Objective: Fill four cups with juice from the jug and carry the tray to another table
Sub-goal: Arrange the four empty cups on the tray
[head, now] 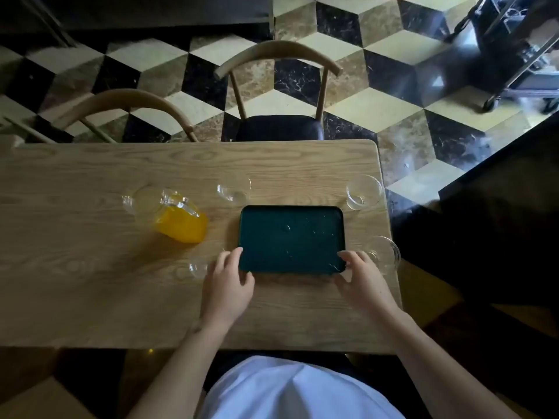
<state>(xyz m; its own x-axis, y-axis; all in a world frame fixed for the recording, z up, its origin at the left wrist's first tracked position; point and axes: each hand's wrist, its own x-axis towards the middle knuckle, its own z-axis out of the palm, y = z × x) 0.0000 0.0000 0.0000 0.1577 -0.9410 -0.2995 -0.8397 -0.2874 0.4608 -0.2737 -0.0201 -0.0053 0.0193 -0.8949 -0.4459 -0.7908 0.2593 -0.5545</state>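
Note:
A dark green tray (292,237) lies flat on the wooden table (90,282), with nothing on it. My left hand (227,285) touches its near left corner and my right hand (364,281) its near right corner, fingers spread. A glass jug (178,219) of orange juice stands left of the tray. Clear empty cups stand around the tray: one behind it (234,190), one at the far right (363,192), one at the right edge (384,255) beside my right hand, one by my left hand (198,267).
Two wooden chairs (278,122) stand on the far side of the table. The floor is patterned in cube tiles. A wheeled black cart (520,55) is at the upper right. The table's right edge is close to two cups.

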